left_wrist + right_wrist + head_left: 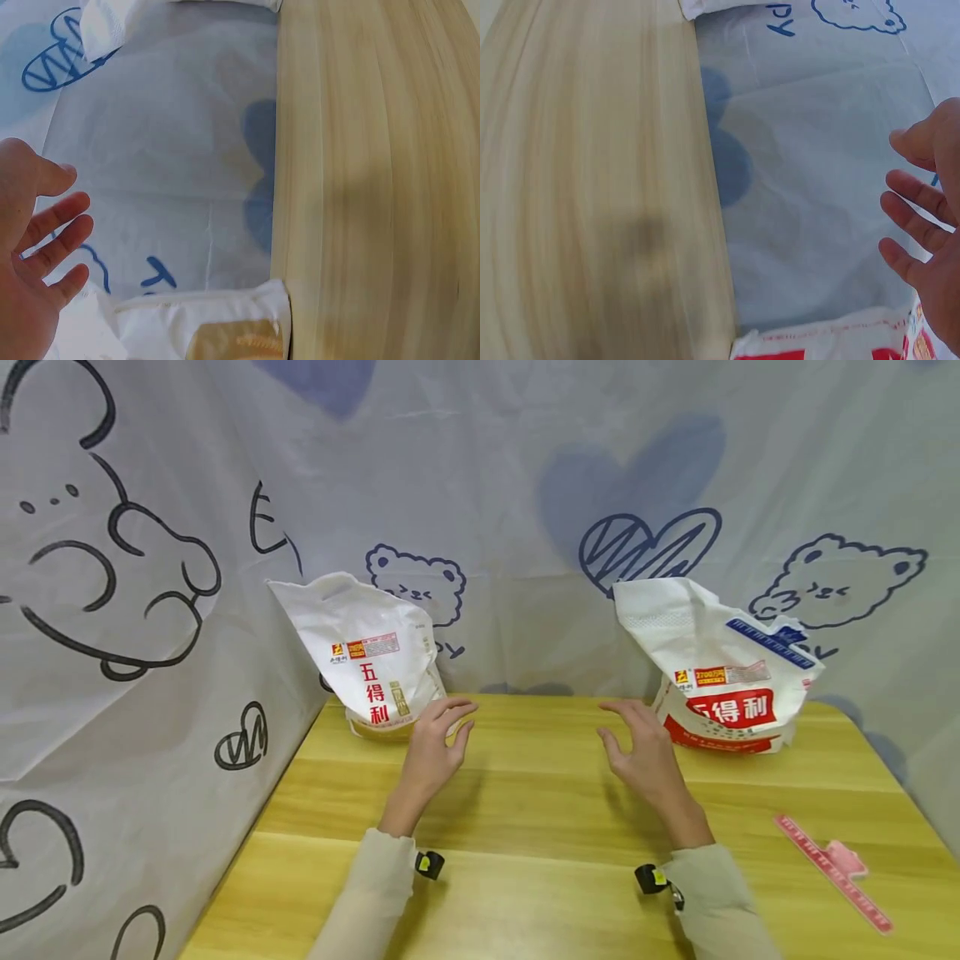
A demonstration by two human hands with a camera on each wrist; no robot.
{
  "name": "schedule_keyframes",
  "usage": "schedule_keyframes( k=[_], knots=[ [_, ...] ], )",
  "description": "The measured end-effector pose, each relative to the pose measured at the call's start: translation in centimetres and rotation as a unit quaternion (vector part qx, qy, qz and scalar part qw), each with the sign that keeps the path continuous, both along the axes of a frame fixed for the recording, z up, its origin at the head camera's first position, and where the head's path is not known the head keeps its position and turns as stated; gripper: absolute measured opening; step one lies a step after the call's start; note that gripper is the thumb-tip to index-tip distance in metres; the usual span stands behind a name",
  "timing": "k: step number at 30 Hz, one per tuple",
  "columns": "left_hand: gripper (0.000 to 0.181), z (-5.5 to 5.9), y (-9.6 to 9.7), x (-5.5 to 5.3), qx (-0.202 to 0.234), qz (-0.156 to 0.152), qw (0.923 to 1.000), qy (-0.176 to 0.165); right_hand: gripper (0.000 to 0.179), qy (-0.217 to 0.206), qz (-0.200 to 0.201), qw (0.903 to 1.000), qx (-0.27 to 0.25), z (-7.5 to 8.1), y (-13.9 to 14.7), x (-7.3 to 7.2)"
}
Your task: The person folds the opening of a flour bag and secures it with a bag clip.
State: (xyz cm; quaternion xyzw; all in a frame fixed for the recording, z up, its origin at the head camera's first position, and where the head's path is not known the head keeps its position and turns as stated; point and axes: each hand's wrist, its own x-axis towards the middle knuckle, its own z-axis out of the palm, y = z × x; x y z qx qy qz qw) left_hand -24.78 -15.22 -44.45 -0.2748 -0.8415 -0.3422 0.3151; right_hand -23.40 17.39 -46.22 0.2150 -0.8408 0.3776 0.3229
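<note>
Above the table, my left hand (437, 745) is held out with loosely bent fingers and nothing in it. Nearest to it is a white flour bag (382, 652) with red characters and a gold base, its top folded over to the left. My right hand (643, 750) is likewise raised and holds nothing, its thumb apart from the fingers. Beside it stands a second white flour bag (720, 668) with a red label; a blue bag clip (772, 642) sits across its upper part. In both wrist views the fingers are apart from the bags.
A pink bag clip (834, 870) lies on the right of the wooden table (525, 893). Behind and to the left hangs a pale cloth (495, 502) printed with bears and hearts. Each wrist carries a small black camera (429, 864).
</note>
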Motion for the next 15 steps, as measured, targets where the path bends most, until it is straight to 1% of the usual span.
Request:
schedule_keyframes(
  k=[5, 12, 15],
  knots=[
    [0.026, 0.1, -1.5, 0.3, 0.009, 0.015, 0.9998, -0.001, 0.034, 0.003, 0.000, 1.0000, -0.004, 0.2, -1.1, -0.7],
    [0.029, -0.2, -3.6, 0.4, 0.022, 0.033, 0.9990, 0.024, 0.032, 0.012, 0.008, 0.9999, -0.003, -0.2, -2.6, -1.2],
    [0.029, -0.3, -4.5, 0.6, 0.026, 0.039, 0.9986, 0.024, 0.031, 0.021, 0.016, 0.9996, -0.005, -0.5, -3.4, -1.4]
  ],
)
